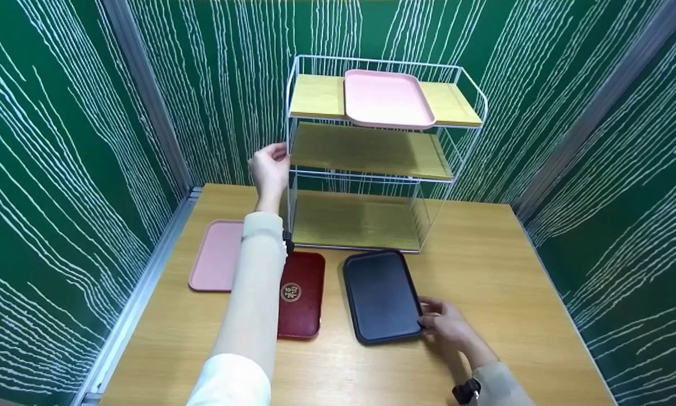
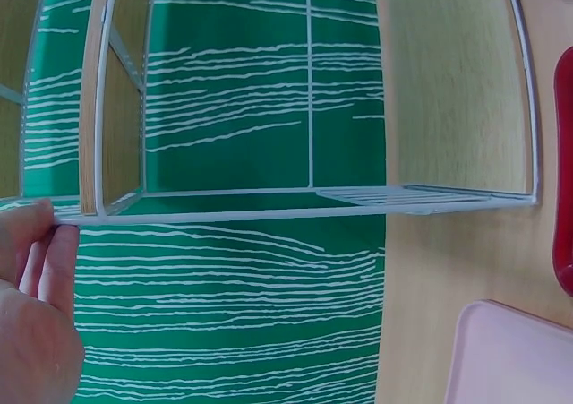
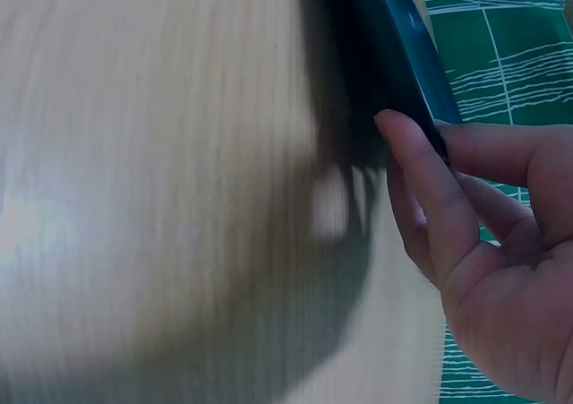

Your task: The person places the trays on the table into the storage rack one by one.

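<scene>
A white wire rack (image 1: 371, 179) with three wooden shelves stands at the back of the table. My left hand (image 1: 271, 169) is at its left front post, and in the left wrist view the fingers (image 2: 59, 265) pinch the white wire beside a shelf's edge. Down at the front, my right hand (image 1: 449, 326) pinches the near right edge of a black tray (image 1: 383, 296). The right wrist view shows thumb and fingers on either side of the black rim (image 3: 416, 73). Whether the whole tray is off the table, I cannot tell.
On the rack's top shelf (image 1: 318, 96) lies a pink tray (image 1: 388, 98), its front edge overhanging. A second pink tray (image 1: 216, 256) and a dark red tray (image 1: 304, 296) with a gold emblem lie on the table (image 1: 495, 265), partly behind my left arm. Green walls (image 1: 230, 84) enclose the table.
</scene>
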`<state>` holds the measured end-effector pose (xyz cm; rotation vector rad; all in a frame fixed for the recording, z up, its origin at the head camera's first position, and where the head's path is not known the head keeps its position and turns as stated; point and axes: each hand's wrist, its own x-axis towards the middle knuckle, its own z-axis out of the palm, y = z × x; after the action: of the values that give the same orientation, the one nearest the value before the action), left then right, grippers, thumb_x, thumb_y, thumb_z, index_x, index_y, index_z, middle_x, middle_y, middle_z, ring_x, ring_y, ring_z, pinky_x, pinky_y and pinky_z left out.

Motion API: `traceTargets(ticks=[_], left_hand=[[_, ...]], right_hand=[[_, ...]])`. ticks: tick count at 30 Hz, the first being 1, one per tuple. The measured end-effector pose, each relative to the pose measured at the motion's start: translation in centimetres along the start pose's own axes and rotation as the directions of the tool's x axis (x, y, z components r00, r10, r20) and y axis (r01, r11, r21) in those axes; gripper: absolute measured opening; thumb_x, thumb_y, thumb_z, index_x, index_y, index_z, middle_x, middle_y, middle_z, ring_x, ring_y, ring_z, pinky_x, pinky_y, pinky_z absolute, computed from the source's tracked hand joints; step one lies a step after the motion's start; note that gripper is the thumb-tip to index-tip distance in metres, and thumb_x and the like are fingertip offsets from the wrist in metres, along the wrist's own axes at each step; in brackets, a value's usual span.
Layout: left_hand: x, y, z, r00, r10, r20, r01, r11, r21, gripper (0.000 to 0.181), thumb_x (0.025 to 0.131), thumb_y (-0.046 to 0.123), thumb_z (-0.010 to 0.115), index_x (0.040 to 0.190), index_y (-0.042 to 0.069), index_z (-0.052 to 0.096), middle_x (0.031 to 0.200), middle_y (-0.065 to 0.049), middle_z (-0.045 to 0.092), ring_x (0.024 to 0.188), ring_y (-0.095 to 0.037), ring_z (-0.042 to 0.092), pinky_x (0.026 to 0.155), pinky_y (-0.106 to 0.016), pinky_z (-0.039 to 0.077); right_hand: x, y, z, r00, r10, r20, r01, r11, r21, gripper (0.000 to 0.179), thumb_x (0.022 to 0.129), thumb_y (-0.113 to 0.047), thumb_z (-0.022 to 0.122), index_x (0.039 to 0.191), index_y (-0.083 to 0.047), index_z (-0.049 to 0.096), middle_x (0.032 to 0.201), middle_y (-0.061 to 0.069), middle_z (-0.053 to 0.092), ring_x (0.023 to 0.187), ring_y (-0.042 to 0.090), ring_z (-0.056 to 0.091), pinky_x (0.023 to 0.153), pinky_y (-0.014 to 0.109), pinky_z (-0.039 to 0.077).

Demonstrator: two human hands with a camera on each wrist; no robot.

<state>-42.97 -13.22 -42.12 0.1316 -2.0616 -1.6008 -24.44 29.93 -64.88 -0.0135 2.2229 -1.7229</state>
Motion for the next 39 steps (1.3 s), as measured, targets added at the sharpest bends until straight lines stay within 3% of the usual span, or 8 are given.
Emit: traceTargets(ticks=[9, 19, 30, 39], left_hand=[[0.0, -0.1, 0.0, 1.000, 0.009, 0.003, -0.009, 1.000, -0.006, 0.024, 0.097, -0.004, 0.074, 0.120, 0.002, 0.079, 0.122, -0.018, 0.077, 0.111, -0.025, 0.076, 0.096, -0.026, 0.060], [-0.1, 0.0, 0.0, 1.000, 0.023, -0.008, -0.023, 1.000, -0.001, 0.022, 0.097, -0.004, 0.074, 0.118, 0.001, 0.080, 0.118, -0.015, 0.079, 0.109, -0.025, 0.077, 0.095, -0.028, 0.061], [0.1, 0.1, 0.0, 1.000, -0.014, 0.013, 0.014, 0.999, -0.042, 0.024, 0.097, -0.005, 0.073, 0.120, 0.001, 0.079, 0.122, -0.018, 0.077, 0.112, -0.025, 0.076, 0.096, -0.025, 0.060], [0.0, 0.0, -0.1, 1.000, -0.011, 0.009, 0.011, 1.000, -0.024, 0.025, 0.097, -0.005, 0.074, 0.120, 0.003, 0.079, 0.121, -0.015, 0.078, 0.111, -0.024, 0.076, 0.095, -0.023, 0.060]], right_hand=[[-0.3, -0.7, -0.2, 1.000, -0.001, -0.003, 0.001, 1.000, 0.019, 0.066, 0.097, 0.008, 0.063, 0.158, 0.011, 0.038, 0.139, 0.033, 0.056, 0.097, 0.024, 0.068, 0.077, 0.038, 0.065], [-0.1, -1.2, -0.3, 0.999, -0.041, -0.010, 0.041, 0.999, 0.007, 0.066, 0.095, 0.007, 0.067, 0.156, 0.012, 0.041, 0.138, 0.034, 0.058, 0.100, 0.023, 0.069, 0.080, 0.042, 0.066], [-0.1, -2.3, -0.6, 0.999, -0.018, -0.048, 0.020, 0.999, 0.048, 0.067, 0.096, 0.007, 0.067, 0.158, 0.009, 0.042, 0.145, 0.034, 0.053, 0.100, 0.021, 0.069, 0.081, 0.042, 0.066], [-0.4, -3.4, -0.9, 0.998, -0.022, -0.059, 0.027, 0.997, 0.077, 0.067, 0.098, 0.005, 0.067, 0.159, 0.009, 0.040, 0.149, 0.035, 0.051, 0.101, 0.021, 0.071, 0.080, 0.037, 0.066]])
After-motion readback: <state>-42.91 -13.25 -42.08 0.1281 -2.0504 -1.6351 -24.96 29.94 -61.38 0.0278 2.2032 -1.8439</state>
